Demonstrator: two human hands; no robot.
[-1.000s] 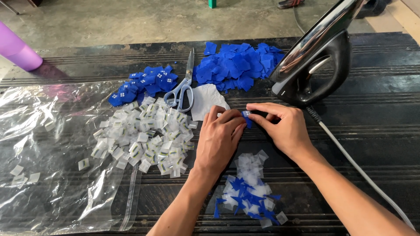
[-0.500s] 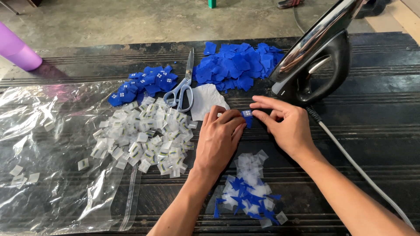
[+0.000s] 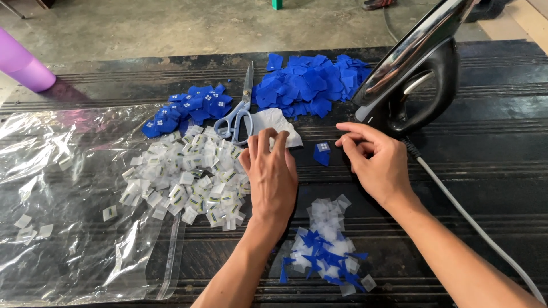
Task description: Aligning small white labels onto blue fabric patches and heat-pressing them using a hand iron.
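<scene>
A small blue fabric piece (image 3: pixel 322 153) with a white label lies on the dark table between my hands, touched by neither. My left hand (image 3: pixel 272 171) rests flat just left of it, fingertips on a white cloth scrap (image 3: pixel 274 122), holding nothing. My right hand (image 3: pixel 374 162) hovers to its right with fingers loosely curled and empty. Left of my left hand spreads a heap of small white labels (image 3: pixel 188 177). Below my hands sits a pile of mixed white and blue trimmings (image 3: pixel 325 242).
An upright black iron (image 3: pixel 416 80) with its white cord (image 3: pixel 474 219) stands at right. Scissors (image 3: pixel 240 108) lie between a labelled blue pile (image 3: pixel 188 108) and a plain blue pile (image 3: pixel 311 85). A clear plastic bag (image 3: pixel 68 211) covers the left; a purple cup (image 3: pixel 23 65) stands far left.
Both hands held the small blue piece together before. Now it lies on the table and the hands have drawn apart, left and right of it.
</scene>
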